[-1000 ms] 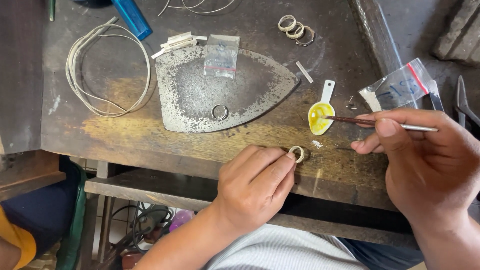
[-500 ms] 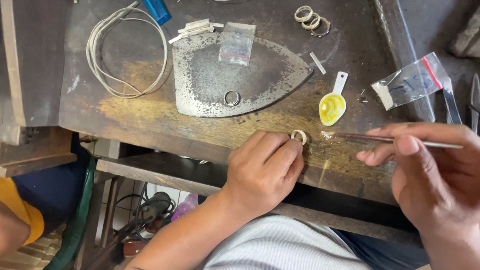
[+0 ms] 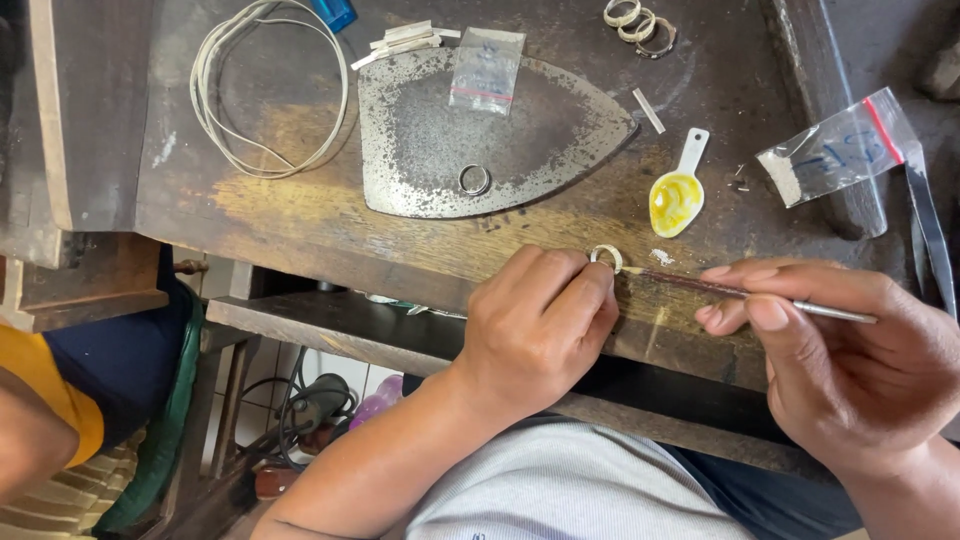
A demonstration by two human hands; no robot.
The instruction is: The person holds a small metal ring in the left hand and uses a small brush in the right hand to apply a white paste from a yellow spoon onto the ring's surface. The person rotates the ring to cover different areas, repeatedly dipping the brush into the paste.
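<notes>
Silver ring [image 3: 605, 257] pinched upright at bench edge by left hand [image 3: 540, 330] fingertips. Right hand [image 3: 850, 360] grips thin brush [image 3: 740, 293], long axis horiz., tip just right of ring, nearly touching.

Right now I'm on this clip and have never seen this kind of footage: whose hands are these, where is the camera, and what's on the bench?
One camera, worn on the person's head, looks down at their own two bare hands; there is no machine. The left hand pinches a small ring against the edge of the worn wooden bench. The right hand holds a thin brush with its tip at the ring. On the bench lie a flat iron-shaped metal plate with another ring on it, a small white spoon with yellow paste, a coil of wire, spare rings and small plastic bags.
</notes>
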